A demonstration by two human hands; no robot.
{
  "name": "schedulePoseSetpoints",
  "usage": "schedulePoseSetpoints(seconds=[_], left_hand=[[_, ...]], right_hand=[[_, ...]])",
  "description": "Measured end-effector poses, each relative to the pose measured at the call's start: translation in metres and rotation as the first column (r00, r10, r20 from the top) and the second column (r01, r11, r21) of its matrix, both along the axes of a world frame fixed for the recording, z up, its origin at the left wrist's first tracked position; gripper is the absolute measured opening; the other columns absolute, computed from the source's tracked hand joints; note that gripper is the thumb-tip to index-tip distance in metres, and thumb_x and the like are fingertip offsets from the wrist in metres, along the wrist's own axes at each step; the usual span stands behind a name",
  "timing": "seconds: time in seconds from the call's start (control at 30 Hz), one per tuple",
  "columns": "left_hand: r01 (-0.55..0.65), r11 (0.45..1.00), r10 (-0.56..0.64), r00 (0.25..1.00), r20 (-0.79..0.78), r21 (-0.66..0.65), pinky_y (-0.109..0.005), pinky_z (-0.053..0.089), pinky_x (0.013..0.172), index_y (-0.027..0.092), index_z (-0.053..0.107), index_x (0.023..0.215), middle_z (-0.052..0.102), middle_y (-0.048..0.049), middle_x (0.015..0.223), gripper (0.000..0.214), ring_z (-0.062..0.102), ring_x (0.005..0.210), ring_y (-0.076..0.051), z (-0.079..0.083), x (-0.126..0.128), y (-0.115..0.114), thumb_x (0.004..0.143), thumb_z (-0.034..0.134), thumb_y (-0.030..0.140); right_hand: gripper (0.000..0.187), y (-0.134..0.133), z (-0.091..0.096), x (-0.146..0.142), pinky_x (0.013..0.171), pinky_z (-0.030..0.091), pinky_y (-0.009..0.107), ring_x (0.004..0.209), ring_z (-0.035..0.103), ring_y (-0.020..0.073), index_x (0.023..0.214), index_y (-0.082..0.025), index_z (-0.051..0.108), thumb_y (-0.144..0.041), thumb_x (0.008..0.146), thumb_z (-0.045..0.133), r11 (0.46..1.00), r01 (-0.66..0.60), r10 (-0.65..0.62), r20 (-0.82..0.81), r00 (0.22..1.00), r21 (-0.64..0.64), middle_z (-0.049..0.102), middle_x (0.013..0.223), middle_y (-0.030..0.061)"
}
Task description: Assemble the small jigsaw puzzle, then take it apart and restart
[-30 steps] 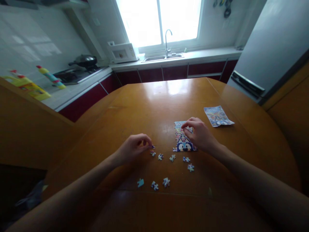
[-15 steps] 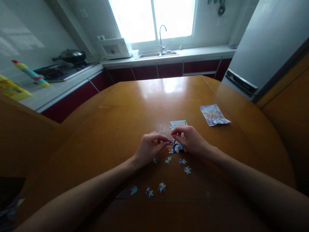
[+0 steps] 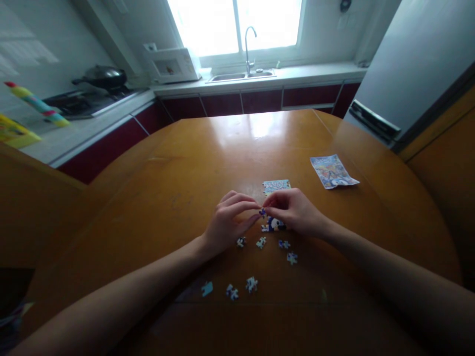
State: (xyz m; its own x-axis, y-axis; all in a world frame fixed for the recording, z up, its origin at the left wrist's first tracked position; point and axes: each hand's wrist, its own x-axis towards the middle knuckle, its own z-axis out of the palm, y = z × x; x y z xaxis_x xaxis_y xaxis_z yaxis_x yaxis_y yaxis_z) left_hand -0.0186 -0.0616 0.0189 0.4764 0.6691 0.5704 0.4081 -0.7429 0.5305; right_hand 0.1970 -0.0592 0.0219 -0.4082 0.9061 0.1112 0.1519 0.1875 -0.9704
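A small dark-blue jigsaw puzzle piece (image 3: 262, 212) is between the fingertips of both hands. My left hand (image 3: 232, 220) has its thumb and index finger at the piece's left side. From the right, my right hand (image 3: 297, 210) pinches the same piece with thumb and index finger. Just below them lies a joined puzzle section (image 3: 273, 225) with a blue cartoon face, partly covered by my right hand. A pale joined strip (image 3: 276, 185) shows behind the fingers. Loose pieces lie closer to me, among them a white-and-blue piece (image 3: 251, 284) and a light-blue piece (image 3: 207, 289).
A creased picture sheet (image 3: 334, 171) lies on the wooden table (image 3: 193, 163) at the right. Beyond the table are a sink (image 3: 241, 75), a microwave (image 3: 174, 65), a pan (image 3: 104, 77) on the stove and a refrigerator (image 3: 408, 74).
My right hand's fingertips have come down and left to the puzzle piece at my left hand. My left fingers have lifted slightly and loosened. The camera view has tilted down a little.
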Motion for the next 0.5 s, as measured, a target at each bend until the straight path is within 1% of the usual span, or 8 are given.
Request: schedulePoseSetpoints(seconds=[0.07, 0.17, 0.4, 0.5], left_hand=[[0.024, 0.996, -0.02, 0.998, -0.053, 0.086, -0.034, 0.05, 0.082, 0.023, 0.074, 0.096, 0.073, -0.0037, 0.098, 0.012, 0.061, 0.089, -0.017, 0.0001, -0.0013, 0.0009, 0.085, 0.073, 0.022], [0.023, 0.99, -0.006, 0.993, -0.12, 0.141, -0.033, 0.048, 0.079, 0.024, 0.074, 0.093, 0.074, -0.0013, 0.093, 0.008, 0.059, 0.084, -0.017, -0.0001, -0.0016, 0.0009, 0.085, 0.073, 0.023], [0.024, 0.989, 0.004, 0.982, -0.191, 0.145, -0.033, 0.044, 0.077, 0.025, 0.075, 0.09, 0.075, 0.0, 0.09, 0.005, 0.058, 0.083, -0.016, -0.0003, -0.0012, 0.0004, 0.087, 0.071, 0.027], [0.03, 0.989, -0.001, 0.98, -0.199, 0.145, -0.033, 0.043, 0.077, 0.026, 0.075, 0.088, 0.075, 0.001, 0.089, 0.004, 0.057, 0.082, -0.016, -0.001, -0.0011, 0.0008, 0.087, 0.071, 0.027]], right_hand=[[0.01, 0.0001, -0.0009, 0.0005, 0.058, 0.044, 0.026, 0.064, 0.056, 0.0123, 0.084, -0.012, 0.071, -0.021, 0.08, 0.069, 1.0, 0.0, -0.001, -0.017, 1.0, -0.022, 0.066, 0.071, 0.0033], [0.006, 0.0001, -0.0016, 0.0003, 0.058, 0.043, 0.025, 0.064, 0.055, 0.0116, 0.081, -0.012, 0.07, -0.018, 0.079, 0.069, 1.0, 0.007, -0.007, -0.004, 1.0, -0.001, 0.064, 0.069, 0.0019], [0.005, -0.0016, -0.0022, -0.0015, 0.056, 0.042, 0.024, 0.061, 0.053, 0.0107, 0.079, -0.012, 0.07, -0.015, 0.079, 0.066, 1.0, -0.018, 0.018, 0.025, 1.0, 0.003, 0.063, 0.066, 0.0011], [0.005, -0.0019, -0.0025, -0.0022, 0.056, 0.042, 0.024, 0.061, 0.055, 0.0112, 0.078, -0.013, 0.07, -0.016, 0.079, 0.066, 0.999, 0.005, -0.009, 0.071, 0.997, 0.048, 0.065, 0.066, 0.0011]])
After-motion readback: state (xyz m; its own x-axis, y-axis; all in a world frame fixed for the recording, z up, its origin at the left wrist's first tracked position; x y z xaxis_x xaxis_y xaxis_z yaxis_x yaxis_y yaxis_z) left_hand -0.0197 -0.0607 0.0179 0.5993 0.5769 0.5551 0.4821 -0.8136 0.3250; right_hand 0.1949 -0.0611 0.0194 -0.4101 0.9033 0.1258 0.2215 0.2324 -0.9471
